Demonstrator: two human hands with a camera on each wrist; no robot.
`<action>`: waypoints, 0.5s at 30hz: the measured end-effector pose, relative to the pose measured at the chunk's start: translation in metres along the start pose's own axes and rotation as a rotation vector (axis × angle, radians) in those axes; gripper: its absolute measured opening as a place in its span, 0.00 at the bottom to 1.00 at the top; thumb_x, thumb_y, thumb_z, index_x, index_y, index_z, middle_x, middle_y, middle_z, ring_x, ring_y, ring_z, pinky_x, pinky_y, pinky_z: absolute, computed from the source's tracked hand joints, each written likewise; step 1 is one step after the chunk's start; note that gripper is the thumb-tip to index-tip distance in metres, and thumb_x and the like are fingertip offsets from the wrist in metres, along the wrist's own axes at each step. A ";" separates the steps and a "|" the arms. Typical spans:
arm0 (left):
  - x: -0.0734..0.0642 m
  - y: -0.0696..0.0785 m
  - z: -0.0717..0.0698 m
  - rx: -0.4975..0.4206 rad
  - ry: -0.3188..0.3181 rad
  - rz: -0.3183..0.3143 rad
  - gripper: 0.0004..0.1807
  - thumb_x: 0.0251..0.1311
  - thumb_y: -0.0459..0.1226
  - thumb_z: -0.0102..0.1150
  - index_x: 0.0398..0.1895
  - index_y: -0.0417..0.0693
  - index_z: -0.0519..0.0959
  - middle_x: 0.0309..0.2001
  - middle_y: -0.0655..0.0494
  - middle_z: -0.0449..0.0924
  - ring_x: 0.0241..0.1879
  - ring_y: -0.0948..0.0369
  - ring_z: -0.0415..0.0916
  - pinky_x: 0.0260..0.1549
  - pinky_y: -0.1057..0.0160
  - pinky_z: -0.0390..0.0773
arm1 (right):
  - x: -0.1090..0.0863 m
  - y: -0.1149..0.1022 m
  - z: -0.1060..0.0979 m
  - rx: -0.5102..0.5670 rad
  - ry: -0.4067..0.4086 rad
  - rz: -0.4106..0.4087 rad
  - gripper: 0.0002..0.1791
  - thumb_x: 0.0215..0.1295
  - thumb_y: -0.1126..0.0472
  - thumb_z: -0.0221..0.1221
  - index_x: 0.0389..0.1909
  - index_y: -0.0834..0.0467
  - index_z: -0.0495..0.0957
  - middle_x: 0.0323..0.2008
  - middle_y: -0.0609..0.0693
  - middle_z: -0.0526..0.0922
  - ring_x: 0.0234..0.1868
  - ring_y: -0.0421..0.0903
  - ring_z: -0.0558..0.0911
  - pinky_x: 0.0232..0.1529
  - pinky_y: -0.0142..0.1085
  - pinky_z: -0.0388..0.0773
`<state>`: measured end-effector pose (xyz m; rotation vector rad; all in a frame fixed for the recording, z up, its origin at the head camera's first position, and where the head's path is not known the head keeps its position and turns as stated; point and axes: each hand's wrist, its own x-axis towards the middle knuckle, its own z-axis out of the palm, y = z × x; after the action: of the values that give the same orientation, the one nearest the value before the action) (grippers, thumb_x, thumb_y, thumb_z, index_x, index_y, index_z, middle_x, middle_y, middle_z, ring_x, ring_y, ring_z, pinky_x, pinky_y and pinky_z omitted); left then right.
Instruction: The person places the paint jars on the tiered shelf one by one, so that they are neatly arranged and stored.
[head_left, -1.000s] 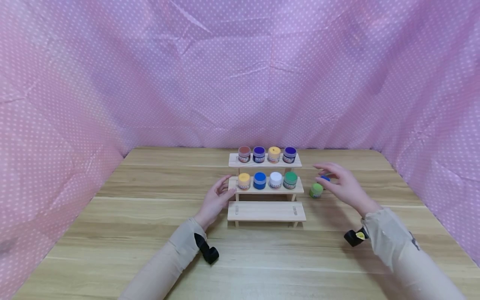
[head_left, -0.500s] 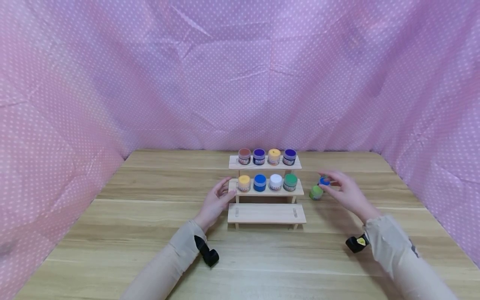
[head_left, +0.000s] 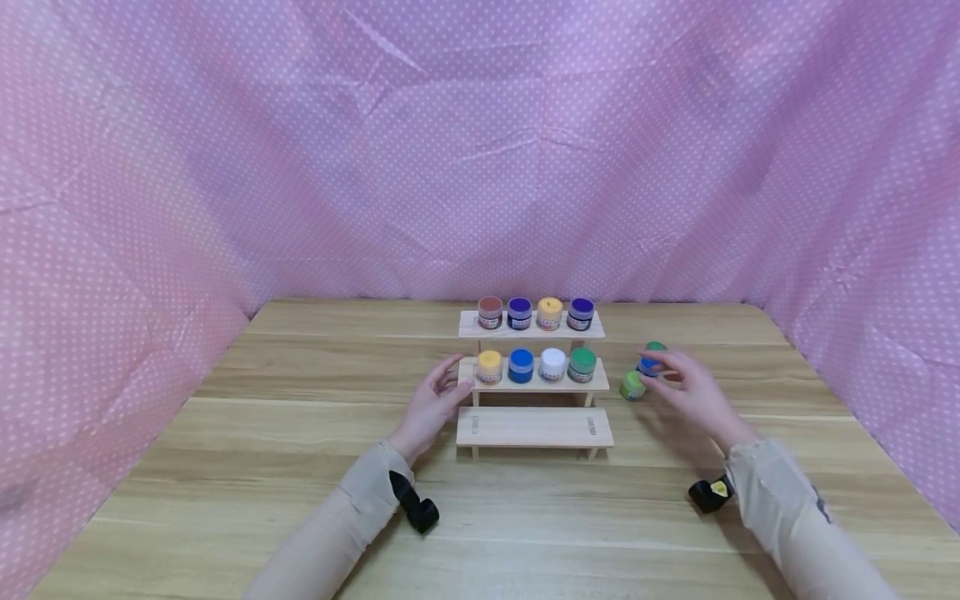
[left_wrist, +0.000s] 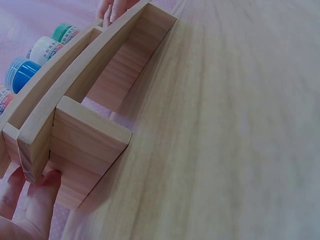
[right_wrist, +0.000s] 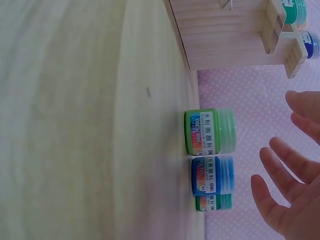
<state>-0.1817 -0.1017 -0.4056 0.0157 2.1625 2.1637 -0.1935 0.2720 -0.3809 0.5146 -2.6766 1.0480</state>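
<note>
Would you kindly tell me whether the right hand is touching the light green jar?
Apart: the right wrist view shows it plainly, with pink dotted cloth visible in the gap between the right hand and the light green jar.

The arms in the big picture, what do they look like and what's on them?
The left sleeve and right sleeve are cream, with wrinkly cuffs. The left hand and right hand wear no gloves. Each wrist has a black gadget; the right one shows a yellow patch.
</note>
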 end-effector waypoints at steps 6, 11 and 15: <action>0.000 0.001 0.001 -0.001 0.000 0.002 0.32 0.63 0.33 0.56 0.70 0.49 0.61 0.55 0.42 0.73 0.39 0.64 0.74 0.25 0.72 0.68 | -0.003 0.003 0.001 0.019 -0.003 0.019 0.23 0.61 0.67 0.60 0.56 0.70 0.71 0.48 0.66 0.77 0.47 0.60 0.76 0.51 0.57 0.73; 0.000 0.001 0.001 -0.007 0.003 0.009 0.32 0.62 0.33 0.56 0.70 0.48 0.61 0.54 0.43 0.73 0.39 0.63 0.74 0.24 0.72 0.68 | -0.004 0.004 0.001 0.028 -0.026 0.033 0.24 0.61 0.66 0.60 0.57 0.70 0.70 0.50 0.66 0.76 0.49 0.61 0.76 0.51 0.57 0.73; 0.000 0.000 0.001 -0.012 0.003 0.013 0.32 0.62 0.33 0.56 0.70 0.48 0.61 0.54 0.42 0.73 0.39 0.64 0.74 0.24 0.72 0.68 | -0.004 0.005 0.002 0.040 -0.049 0.041 0.25 0.61 0.66 0.60 0.58 0.70 0.69 0.51 0.66 0.76 0.49 0.60 0.75 0.52 0.57 0.73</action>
<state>-0.1812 -0.1007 -0.4055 0.0254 2.1576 2.1849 -0.1924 0.2753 -0.3868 0.5011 -2.7248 1.1164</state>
